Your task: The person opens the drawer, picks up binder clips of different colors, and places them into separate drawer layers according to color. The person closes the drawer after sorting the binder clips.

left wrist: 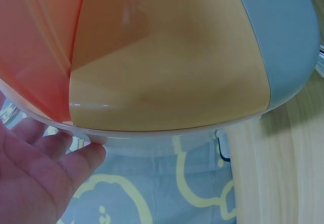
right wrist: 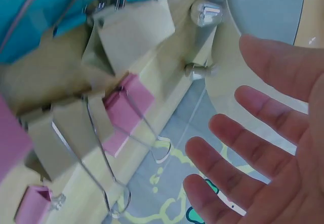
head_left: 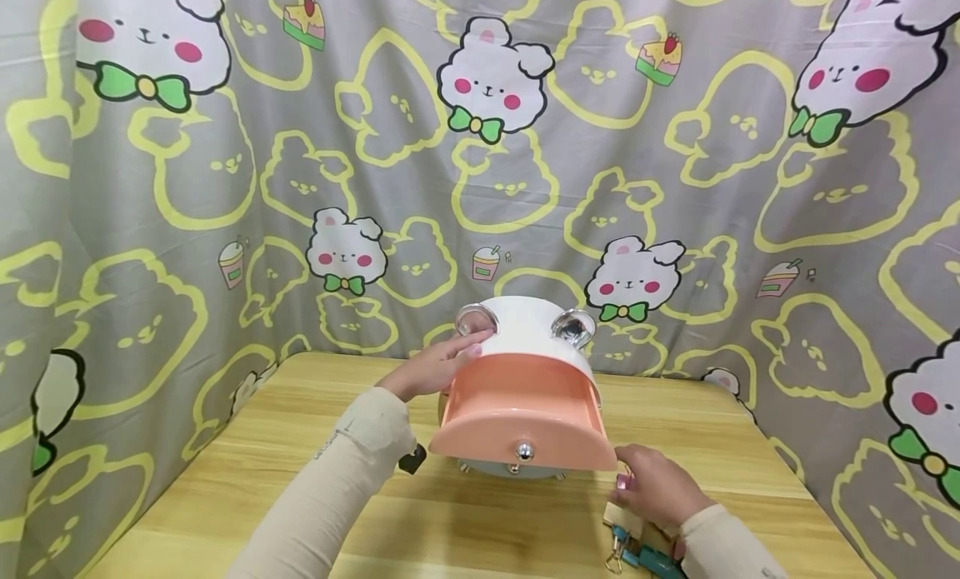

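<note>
A white rounded storage box [head_left: 525, 322] with silver ear-like parts stands on the table, its top orange drawer [head_left: 517, 433] pulled out. My left hand [head_left: 438, 364] rests on the box's upper left side. In the left wrist view, the fingers of that left hand [left wrist: 48, 168] touch the white rim. My right hand [head_left: 656, 486] is over a group of binder clips right of the drawer. In the right wrist view its fingers are spread and hold nothing. A beige binder clip [right wrist: 134, 29], a pink binder clip [right wrist: 129, 110] and a teal binder clip [right wrist: 30, 11] lie beside it.
The wooden table [head_left: 247, 462] extends around the box. A small black object [head_left: 412, 459] lies near the left sleeve. Behind hangs a grey curtain [head_left: 420, 187] with rabbit prints. Yellow and blue-grey drawers [left wrist: 291, 41] sit below the orange one.
</note>
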A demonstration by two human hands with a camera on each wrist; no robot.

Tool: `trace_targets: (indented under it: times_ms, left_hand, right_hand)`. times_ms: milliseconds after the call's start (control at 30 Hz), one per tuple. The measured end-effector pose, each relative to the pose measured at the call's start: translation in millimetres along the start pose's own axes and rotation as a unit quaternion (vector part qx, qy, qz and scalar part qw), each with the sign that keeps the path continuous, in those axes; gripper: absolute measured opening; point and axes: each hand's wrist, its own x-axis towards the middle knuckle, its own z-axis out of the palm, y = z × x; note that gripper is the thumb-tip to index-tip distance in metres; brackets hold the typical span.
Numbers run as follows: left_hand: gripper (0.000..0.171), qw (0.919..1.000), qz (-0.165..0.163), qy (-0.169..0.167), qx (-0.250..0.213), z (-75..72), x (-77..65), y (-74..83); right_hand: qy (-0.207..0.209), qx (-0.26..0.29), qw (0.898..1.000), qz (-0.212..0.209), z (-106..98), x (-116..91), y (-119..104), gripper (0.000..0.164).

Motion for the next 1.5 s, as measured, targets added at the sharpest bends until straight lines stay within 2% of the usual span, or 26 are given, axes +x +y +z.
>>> trace_targets:
  times_ms: [167, 433, 700, 833, 933, 1067, 1233, 1367, 1500]
  left_hand:
    - [0.050, 0.9999, 0.010, 0.004, 0.008, -2.5, 0.0, 1.0]
    - [0.050, 0.9999, 0.011, -0.006, -0.001, -1.7, -0.1, 0.9]
    - [0.050, 1.0000, 0.008, -0.004, 0.000, -0.6, -0.1, 1.9]
    - [0.051, 1.0000, 0.007, -0.004, 0.001, -0.6, 0.3, 2.0]
    - [0.051, 1.0000, 0.001, -0.006, -0.007, -0.4, -0.2, 1.7]
    - [0.051, 0.9999, -0.004, -0.005, -0.010, -0.3, -1.1, 1.8]
    - [0.050, 0.9998, -0.005, -0.005, -0.019, 0.2, -1.2, 1.6]
    - [0.050, 1.0000, 0.003, -0.001, -0.007, 0.8, 0.0, 0.4]
    - [0.049, 1.0000, 0.002, 0.002, 0.000, 1.3, -0.5, 0.5]
  right_hand:
    - [-0.020, -0.002, 1.000, 0.007, -5, 6, 6, 0.031]
    - [-0.049, -0.035, 0.998, 0.024, -3, 13, 15, 0.029]
    - [-0.047, -0.045, 0.998, 0.022, 0, 16, 22, 0.041]
    - [-0.078, -0.053, 0.995, 0.029, 3, 17, 28, 0.053]
    - [-0.099, -0.066, 0.993, 0.018, 7, 18, 32, 0.060]
    - [-0.098, -0.083, 0.992, -0.002, 10, 19, 33, 0.053]
    - [-0.093, -0.095, 0.991, 0.004, 13, 21, 30, 0.042]
    - [-0.098, -0.113, 0.989, 0.004, 19, 23, 32, 0.029]
    - [-0.108, -0.124, 0.986, -0.001, 23, 23, 33, 0.031]
